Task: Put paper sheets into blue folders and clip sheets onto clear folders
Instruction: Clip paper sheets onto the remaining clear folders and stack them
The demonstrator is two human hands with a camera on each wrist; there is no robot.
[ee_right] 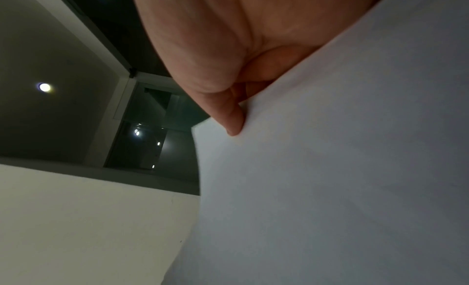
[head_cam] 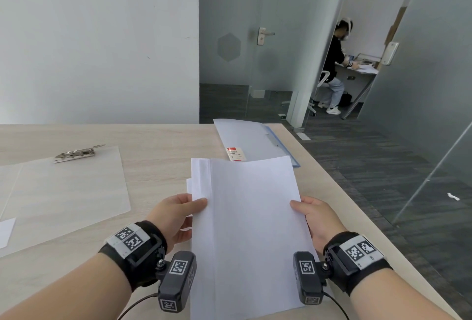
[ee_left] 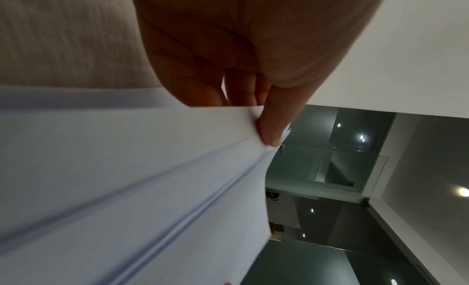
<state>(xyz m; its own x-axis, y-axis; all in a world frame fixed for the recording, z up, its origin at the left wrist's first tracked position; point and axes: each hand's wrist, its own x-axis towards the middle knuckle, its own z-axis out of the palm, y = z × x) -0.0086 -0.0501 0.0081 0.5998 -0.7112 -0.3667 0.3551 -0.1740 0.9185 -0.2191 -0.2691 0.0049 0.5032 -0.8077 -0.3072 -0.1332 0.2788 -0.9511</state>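
I hold a stack of white paper sheets (head_cam: 247, 230) above the wooden table (head_cam: 158, 146), tilted up toward me. My left hand (head_cam: 178, 215) pinches the stack's left edge, thumb on top. My right hand (head_cam: 319, 217) pinches its right edge the same way. In the left wrist view my thumb (ee_left: 271, 126) presses the fanned sheets (ee_left: 127, 179). In the right wrist view my thumb (ee_right: 233, 118) lies on the top sheet (ee_right: 330, 169). A blue folder (head_cam: 255, 141) lies flat behind the stack. A clear folder (head_cam: 66, 192) with a metal clip (head_cam: 76, 153) lies at the left.
A small white paper piece (head_cam: 6, 231) lies at the table's left edge. The table's right edge runs diagonally beside my right hand, with dark carpet (head_cam: 383, 166) beyond. A person (head_cam: 334, 64) sits at a desk behind glass partitions far back.
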